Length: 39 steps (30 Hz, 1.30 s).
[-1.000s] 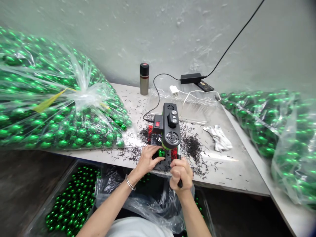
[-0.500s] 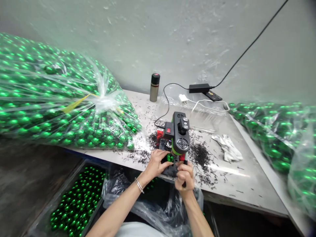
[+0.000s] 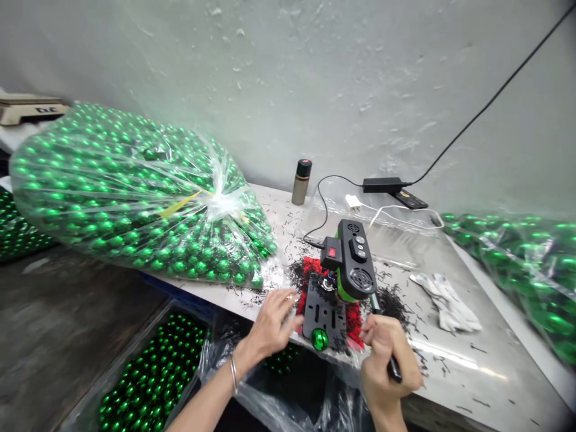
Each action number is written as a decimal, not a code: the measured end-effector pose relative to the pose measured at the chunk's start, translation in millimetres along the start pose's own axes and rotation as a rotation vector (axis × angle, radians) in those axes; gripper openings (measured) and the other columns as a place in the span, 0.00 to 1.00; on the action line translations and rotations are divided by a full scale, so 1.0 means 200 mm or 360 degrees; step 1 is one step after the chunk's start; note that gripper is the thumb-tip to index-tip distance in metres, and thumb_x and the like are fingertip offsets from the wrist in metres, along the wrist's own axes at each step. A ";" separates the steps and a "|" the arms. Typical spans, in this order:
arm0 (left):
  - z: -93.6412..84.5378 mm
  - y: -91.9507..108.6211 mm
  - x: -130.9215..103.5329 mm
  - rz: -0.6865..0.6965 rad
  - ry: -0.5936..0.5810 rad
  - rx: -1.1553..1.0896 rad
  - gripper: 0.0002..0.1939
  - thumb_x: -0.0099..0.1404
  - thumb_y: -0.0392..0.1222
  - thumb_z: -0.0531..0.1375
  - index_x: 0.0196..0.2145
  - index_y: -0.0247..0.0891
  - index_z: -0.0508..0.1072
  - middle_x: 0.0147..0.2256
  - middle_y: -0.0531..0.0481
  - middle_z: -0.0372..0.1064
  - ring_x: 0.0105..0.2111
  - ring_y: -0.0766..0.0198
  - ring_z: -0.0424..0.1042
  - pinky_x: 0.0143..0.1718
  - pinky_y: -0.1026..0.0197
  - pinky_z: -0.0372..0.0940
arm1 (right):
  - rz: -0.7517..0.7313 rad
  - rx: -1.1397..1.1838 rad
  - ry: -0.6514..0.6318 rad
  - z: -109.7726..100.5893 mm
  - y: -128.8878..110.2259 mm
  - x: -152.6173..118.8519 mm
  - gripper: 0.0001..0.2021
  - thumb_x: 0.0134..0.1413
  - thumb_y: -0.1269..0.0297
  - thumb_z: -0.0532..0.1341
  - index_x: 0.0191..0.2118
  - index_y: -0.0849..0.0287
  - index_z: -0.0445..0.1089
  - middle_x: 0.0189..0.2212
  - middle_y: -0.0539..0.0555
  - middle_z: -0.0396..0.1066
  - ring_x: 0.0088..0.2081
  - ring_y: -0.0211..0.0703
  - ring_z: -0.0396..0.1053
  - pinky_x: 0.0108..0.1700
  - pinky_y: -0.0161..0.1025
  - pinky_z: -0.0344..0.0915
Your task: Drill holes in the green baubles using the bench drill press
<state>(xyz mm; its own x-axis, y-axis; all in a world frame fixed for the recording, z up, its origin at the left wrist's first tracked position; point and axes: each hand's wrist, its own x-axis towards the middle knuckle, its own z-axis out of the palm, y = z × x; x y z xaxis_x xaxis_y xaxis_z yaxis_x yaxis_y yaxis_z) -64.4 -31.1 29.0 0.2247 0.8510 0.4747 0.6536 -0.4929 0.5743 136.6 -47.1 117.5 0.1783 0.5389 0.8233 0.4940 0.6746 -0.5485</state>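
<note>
A small black bench machine (image 3: 357, 261) with a red switch stands on the table, its slotted base plate (image 3: 324, 315) lying over a red mat (image 3: 355, 329). My right hand (image 3: 389, 357) is wrapped round the black-gripped lever (image 3: 395, 370) at the machine's right side. Just left of the base plate is my left hand (image 3: 272, 324), open, its fingers apart and no object visible in them. A shiny green ball (image 3: 319, 339) rests at the plate's front edge, apart from both hands.
Black shavings (image 3: 393, 303) litter the table (image 3: 454, 360). A big clear bag of green balls (image 3: 135, 198) lies left, another bag (image 3: 517, 258) right. A bin of green balls (image 3: 144, 372) sits below. White gloves (image 3: 447, 303), a bottle (image 3: 301, 182) and a power adapter (image 3: 384, 185) stand around.
The green ball has come from under the machine's head to the plate's front edge. My left hand has let go of it and drawn left. My right hand's lever has swung down and right.
</note>
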 end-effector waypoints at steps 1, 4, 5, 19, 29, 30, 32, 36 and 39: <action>-0.04 -0.05 0.07 -0.0075 0.0080 0.0085 0.18 0.71 0.42 0.55 0.56 0.37 0.70 0.55 0.37 0.70 0.56 0.49 0.67 0.60 0.41 0.60 | -0.0022 0.0004 0.0016 0.01 0.01 -0.01 0.14 0.59 0.79 0.54 0.25 0.58 0.61 0.22 0.48 0.64 0.26 0.38 0.65 0.29 0.38 0.59; -0.12 -0.21 0.30 -0.0475 0.0207 0.0362 0.14 0.70 0.33 0.52 0.49 0.33 0.73 0.49 0.35 0.71 0.52 0.48 0.69 0.57 0.44 0.62 | -0.0063 0.0008 0.0041 0.01 0.01 -0.02 0.14 0.58 0.79 0.55 0.24 0.58 0.61 0.21 0.48 0.63 0.26 0.38 0.66 0.29 0.38 0.60; -0.14 -0.26 0.37 -0.0531 0.0212 0.0386 0.13 0.68 0.29 0.52 0.45 0.31 0.74 0.45 0.35 0.72 0.51 0.46 0.70 0.55 0.43 0.62 | -0.0064 0.0005 0.0035 0.01 0.01 -0.02 0.13 0.58 0.79 0.54 0.24 0.58 0.61 0.21 0.48 0.63 0.26 0.39 0.66 0.29 0.38 0.60; -0.17 -0.18 0.35 -0.1166 -0.0002 -0.1563 0.23 0.64 0.51 0.63 0.53 0.38 0.72 0.42 0.44 0.76 0.35 0.63 0.76 0.38 0.59 0.72 | -0.0088 -0.0042 -0.0047 0.00 0.02 -0.02 0.13 0.59 0.79 0.53 0.26 0.57 0.62 0.22 0.48 0.64 0.27 0.38 0.67 0.30 0.37 0.62; 0.15 0.08 0.21 -0.1447 -0.0124 -0.1978 0.17 0.57 0.42 0.69 0.40 0.38 0.68 0.36 0.48 0.77 0.39 0.60 0.78 0.48 0.53 0.72 | -0.0116 -0.0121 -0.0130 -0.02 0.00 -0.01 0.13 0.59 0.79 0.53 0.27 0.57 0.62 0.22 0.47 0.64 0.28 0.37 0.67 0.31 0.36 0.63; 0.19 0.10 0.22 -0.1409 -0.0106 -0.1901 0.17 0.57 0.41 0.69 0.40 0.38 0.67 0.35 0.48 0.77 0.39 0.60 0.78 0.48 0.53 0.71 | -0.0122 -0.0125 -0.0142 -0.02 0.00 -0.01 0.13 0.59 0.78 0.53 0.27 0.57 0.62 0.22 0.48 0.64 0.28 0.37 0.67 0.31 0.36 0.63; 0.24 0.13 0.22 -0.1268 -0.0060 -0.1682 0.16 0.58 0.40 0.67 0.40 0.38 0.66 0.36 0.48 0.77 0.41 0.60 0.78 0.49 0.54 0.71 | -0.0124 -0.0135 -0.0161 -0.03 0.00 -0.01 0.12 0.60 0.78 0.53 0.27 0.57 0.62 0.23 0.48 0.65 0.28 0.37 0.67 0.31 0.36 0.63; 0.29 0.18 0.19 -0.0858 -0.0058 -0.1077 0.14 0.62 0.38 0.64 0.45 0.40 0.68 0.44 0.47 0.77 0.46 0.58 0.76 0.51 0.53 0.68 | -0.0102 -0.0126 -0.0177 -0.03 0.00 -0.01 0.12 0.60 0.77 0.53 0.27 0.57 0.63 0.23 0.49 0.67 0.28 0.38 0.68 0.31 0.38 0.64; 0.28 0.19 0.16 -0.0649 -0.0038 -0.0620 0.15 0.62 0.40 0.64 0.48 0.42 0.72 0.46 0.47 0.77 0.47 0.55 0.74 0.53 0.50 0.65 | -0.0105 -0.0115 -0.0193 -0.04 0.01 -0.02 0.12 0.60 0.76 0.53 0.27 0.57 0.63 0.23 0.49 0.67 0.28 0.38 0.68 0.31 0.37 0.64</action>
<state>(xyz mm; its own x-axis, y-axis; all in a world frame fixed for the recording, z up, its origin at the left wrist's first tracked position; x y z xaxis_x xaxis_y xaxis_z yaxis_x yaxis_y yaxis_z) 8.4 -11.5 28.0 0.0294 0.9882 0.1502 0.3768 -0.1501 0.9140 142.6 -51.7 115.3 0.0415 0.5548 0.8309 0.5621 0.6746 -0.4785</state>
